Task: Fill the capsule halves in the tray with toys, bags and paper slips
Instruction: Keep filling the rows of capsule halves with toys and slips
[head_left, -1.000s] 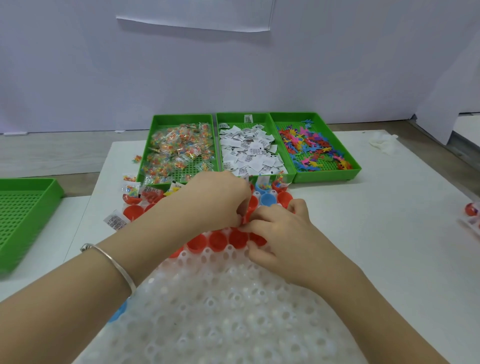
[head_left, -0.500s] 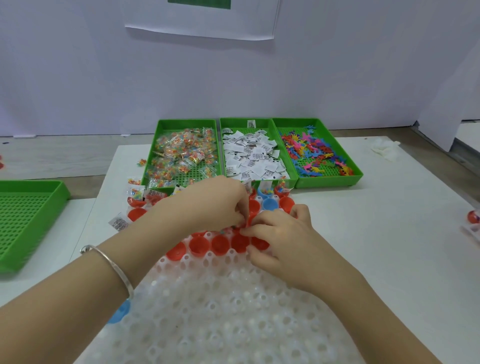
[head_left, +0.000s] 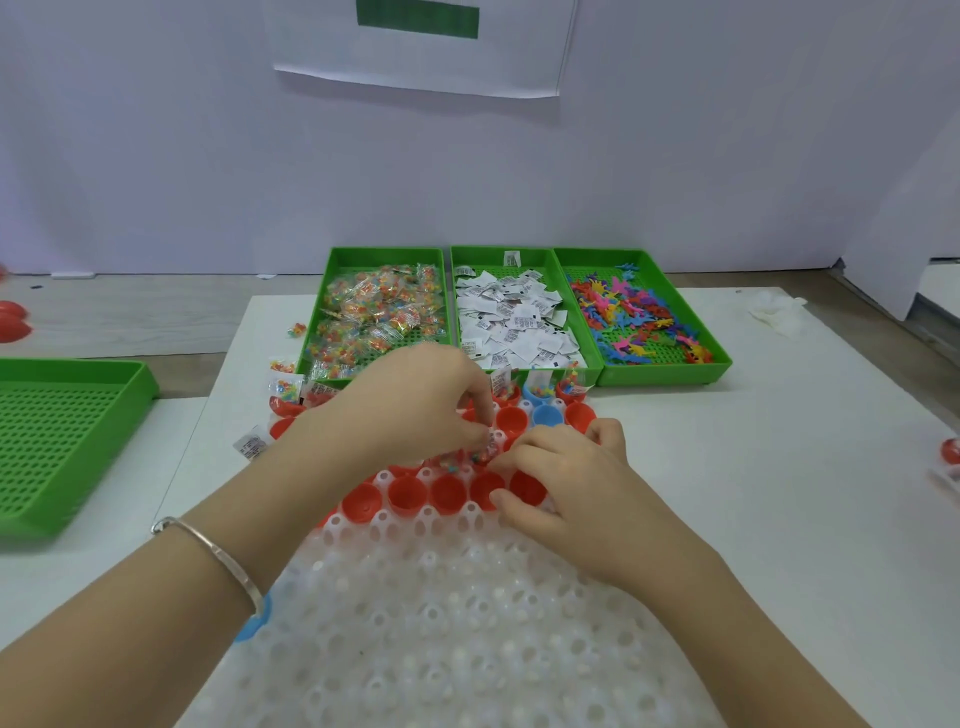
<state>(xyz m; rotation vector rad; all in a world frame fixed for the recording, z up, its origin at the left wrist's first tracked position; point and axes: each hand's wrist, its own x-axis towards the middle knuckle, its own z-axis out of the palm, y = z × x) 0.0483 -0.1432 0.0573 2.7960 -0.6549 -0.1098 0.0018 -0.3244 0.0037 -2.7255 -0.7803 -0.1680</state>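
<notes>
Left hand (head_left: 415, 410) curling tight, pinching small clear bag of coloured beads (head_left: 487, 451) above red plastic capsule halves (head_left: 448, 492) sitting in white perforated plastic tray (head_left: 467, 597). Right hand (head_left: 566, 480) curling too, fingertips meeting bag; pinching or only steadying, cannot tell.

Risks:
- crinkly bag springing back out of shallow half
- knuckles knocking neighbouring halves out of sockets
- bag dropping between sockets
</notes>
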